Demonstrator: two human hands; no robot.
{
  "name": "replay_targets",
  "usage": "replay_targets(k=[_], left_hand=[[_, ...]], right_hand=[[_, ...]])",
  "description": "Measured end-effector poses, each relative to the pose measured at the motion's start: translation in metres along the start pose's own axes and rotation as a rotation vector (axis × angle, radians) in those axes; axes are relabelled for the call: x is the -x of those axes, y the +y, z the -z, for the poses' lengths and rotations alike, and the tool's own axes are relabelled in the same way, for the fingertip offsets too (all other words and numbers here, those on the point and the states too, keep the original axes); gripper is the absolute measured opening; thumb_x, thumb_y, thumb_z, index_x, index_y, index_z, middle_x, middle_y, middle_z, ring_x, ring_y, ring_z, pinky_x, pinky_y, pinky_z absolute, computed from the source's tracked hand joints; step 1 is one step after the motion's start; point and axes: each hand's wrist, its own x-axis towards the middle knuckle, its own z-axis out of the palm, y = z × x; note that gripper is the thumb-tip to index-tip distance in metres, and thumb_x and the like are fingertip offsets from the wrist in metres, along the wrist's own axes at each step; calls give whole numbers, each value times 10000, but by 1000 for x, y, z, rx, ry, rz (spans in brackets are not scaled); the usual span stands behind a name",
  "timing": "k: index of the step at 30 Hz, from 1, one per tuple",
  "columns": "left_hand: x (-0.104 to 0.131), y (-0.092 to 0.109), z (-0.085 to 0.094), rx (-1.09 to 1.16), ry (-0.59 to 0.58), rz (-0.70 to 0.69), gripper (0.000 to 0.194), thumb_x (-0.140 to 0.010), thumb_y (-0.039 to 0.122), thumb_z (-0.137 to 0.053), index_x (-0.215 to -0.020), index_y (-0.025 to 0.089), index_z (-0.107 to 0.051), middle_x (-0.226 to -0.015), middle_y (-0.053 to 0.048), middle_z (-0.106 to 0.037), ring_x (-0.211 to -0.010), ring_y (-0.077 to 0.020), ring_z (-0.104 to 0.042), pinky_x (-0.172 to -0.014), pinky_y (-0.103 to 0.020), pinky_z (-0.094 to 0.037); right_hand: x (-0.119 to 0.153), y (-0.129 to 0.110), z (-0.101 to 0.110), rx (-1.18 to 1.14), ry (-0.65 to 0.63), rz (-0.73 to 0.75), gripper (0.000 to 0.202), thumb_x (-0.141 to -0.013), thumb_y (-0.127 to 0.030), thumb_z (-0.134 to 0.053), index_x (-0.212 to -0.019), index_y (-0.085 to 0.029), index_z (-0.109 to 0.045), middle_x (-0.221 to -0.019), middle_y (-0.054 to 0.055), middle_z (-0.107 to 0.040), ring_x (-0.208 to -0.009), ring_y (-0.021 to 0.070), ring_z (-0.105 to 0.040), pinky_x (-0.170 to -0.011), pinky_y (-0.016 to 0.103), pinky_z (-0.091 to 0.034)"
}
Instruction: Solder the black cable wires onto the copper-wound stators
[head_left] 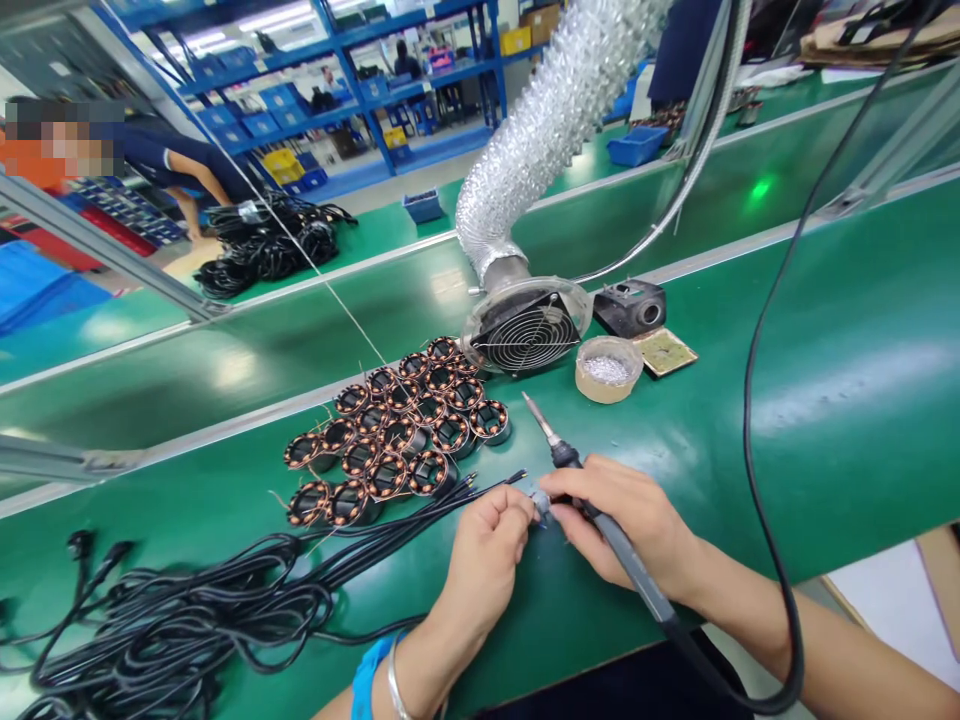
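Note:
My right hand is closed around a soldering iron, whose bare metal tip points up and away to the left. With thumb and finger, my left hand pinches a small greyish piece; its exact kind is too small to tell. The right fingertips meet the same piece from the other side. Just beyond my left hand lie the stripped ends of several black power cords. Behind them stand rows of motor stators with copper windings.
A fume extractor fan hangs on a silver duct. Right of it are a tub of silvery bits, an iron holder and a square sponge tray. The iron's cable loops at right. A co-worker bends over cords at far left.

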Motion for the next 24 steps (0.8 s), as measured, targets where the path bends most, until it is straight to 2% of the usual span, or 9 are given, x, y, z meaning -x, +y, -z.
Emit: replay_targets(k=[3, 6, 8, 10, 15, 24], left_hand=[[1, 2, -2, -9, -4, -8, 159, -706, 324, -532, -635, 182, -542, -423, 104, -322, -412, -65, -215, -433, -205, -185], [2, 4, -4, -15, 4, -13, 177, -700, 340, -551, -618, 184, -539, -422, 103, -315, -415, -67, -218, -429, -209, -179], [2, 4, -4, -22, 13, -21, 184, -704, 346, -564, -622, 182, -546, -423, 100, -317, -418, -70, -226, -427, -211, -173], [1, 4, -4, -30, 18, -27, 184, -710, 344, -568, -629, 180, -553, -427, 97, -322, -421, -72, -233, -428, -211, -170], [2, 5, -4, -57, 30, -34, 193, -711, 351, -576, -626, 179, -560, -432, 89, -338, -425, -75, -244, -433, -212, -175], [2, 4, -3, -86, 12, -56, 184, -728, 341, -546, -638, 181, -536, -457, 93, -334, -438, -75, -250, -442, -211, -187]], right_hand=[[3, -4, 13, -59, 25, -47, 322, -901, -41, -518, -1174, -191, -599, -900, 30, -725, -668, 135, -615, -627, 267, -522], [10, -10, 29, -137, 18, -171, 385, -921, -111, -527, -1286, -226, -574, -900, 34, -711, -745, 159, -647, -672, 294, -542], [16, -12, 39, -188, 22, -232, 368, -910, -173, -540, -1268, -233, -607, -864, 41, -685, -728, 172, -629, -640, 308, -526], [21, -12, 44, -234, 52, -284, 304, -889, -197, -549, -1168, -237, -666, -803, 36, -664, -661, 166, -598, -569, 296, -482], [23, -5, 40, -273, 160, -384, 164, -831, -198, -577, -937, -216, -700, -728, 19, -666, -591, 156, -582, -525, 271, -448], [22, -4, 37, -294, 175, -391, 161, -811, -188, -581, -907, -207, -709, -704, 12, -661, -558, 140, -567, -504, 252, -430]])
